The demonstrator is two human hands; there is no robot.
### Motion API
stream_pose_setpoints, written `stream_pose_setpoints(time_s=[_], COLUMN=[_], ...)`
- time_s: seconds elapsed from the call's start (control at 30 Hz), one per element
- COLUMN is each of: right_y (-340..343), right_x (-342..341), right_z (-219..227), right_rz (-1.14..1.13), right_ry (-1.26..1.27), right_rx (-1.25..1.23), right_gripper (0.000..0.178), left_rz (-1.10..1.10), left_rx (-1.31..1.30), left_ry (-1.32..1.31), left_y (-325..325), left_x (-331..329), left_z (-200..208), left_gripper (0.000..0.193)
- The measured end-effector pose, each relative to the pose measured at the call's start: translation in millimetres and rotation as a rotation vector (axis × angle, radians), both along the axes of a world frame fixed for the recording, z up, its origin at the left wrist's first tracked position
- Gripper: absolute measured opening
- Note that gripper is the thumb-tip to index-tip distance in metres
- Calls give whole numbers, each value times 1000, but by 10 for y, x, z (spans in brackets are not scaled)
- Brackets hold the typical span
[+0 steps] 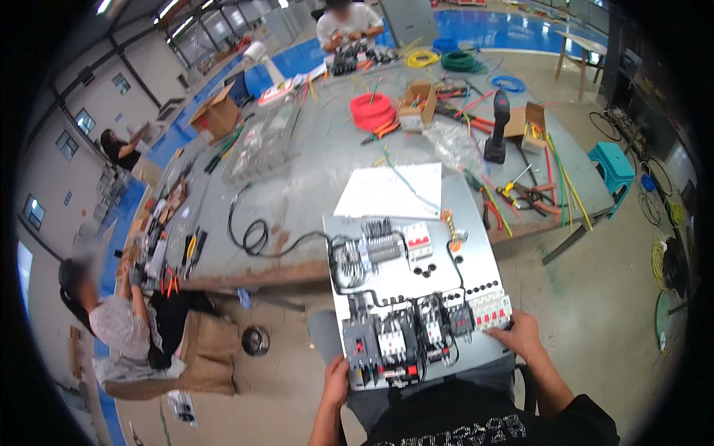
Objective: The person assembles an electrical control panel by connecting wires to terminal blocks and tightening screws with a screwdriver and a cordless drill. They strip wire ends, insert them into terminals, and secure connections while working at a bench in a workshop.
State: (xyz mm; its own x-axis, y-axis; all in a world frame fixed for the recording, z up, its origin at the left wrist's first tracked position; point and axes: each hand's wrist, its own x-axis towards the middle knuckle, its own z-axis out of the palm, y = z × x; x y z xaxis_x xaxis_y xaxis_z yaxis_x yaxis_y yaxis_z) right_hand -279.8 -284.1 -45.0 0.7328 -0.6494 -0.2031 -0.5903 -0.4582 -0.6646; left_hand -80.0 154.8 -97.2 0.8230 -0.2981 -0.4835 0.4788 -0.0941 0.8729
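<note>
A metal mounting plate (439, 281) fitted with electrical parts lies tilted across my lap, its far end against the table edge. At the plate's lower left edge, my left hand (336, 380) grips the side. My right hand (518, 336) holds the right edge, close to a row of small circuit breakers (491, 314) with red switches. Along the near side sit a dark breaker (360, 346) and contactors (392, 340) with black wires. Farther up are a white breaker (418, 239), grey terminal blocks (384, 249) and a copper-coloured strip (451, 229). A white paper sheet (390, 192) covers the far end.
On the grey table (312, 178) lie a black cable (256, 236), a red wire coil (372, 111), a cordless drill (497, 128), pliers (537, 199) and open cardboard boxes (418, 104). A teal stool (613, 165) stands right. Co-workers sit at left (123, 327) and far side (349, 26).
</note>
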Motion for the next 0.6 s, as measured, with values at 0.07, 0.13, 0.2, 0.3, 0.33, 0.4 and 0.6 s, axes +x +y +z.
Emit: stream_pose_setpoints(time_s=[0.07,0.13,0.2,0.3,0.33,0.4,0.6], right_y=[-2,-38,-133,-193,-232,-290,-1106], right_x=[0,2,-18,5,10,2,-166], right_z=[75,69,-67,-128,-142,-126,-229], right_rz=[33,106,195,220,220,207,366], right_ry=[38,53,18,77,71,39,152], right_rx=[-71,-149,-246,-133,-99,-23,-5], right_gripper=[51,48,46,42,42,40,21], left_rz=[-86,-158,-240,-349,-376,-389,-387], left_rx=[134,268,389,585,665,779,1005], left_ry=[36,52,22,-153,-215,-274,-616], left_y=[-47,-74,-123,-63,-90,-172,-200], left_x=[128,182,269,276,267,258,258], left_z=[176,317,397,417,445,510,998], left_gripper=[35,35,35,44,45,45,46])
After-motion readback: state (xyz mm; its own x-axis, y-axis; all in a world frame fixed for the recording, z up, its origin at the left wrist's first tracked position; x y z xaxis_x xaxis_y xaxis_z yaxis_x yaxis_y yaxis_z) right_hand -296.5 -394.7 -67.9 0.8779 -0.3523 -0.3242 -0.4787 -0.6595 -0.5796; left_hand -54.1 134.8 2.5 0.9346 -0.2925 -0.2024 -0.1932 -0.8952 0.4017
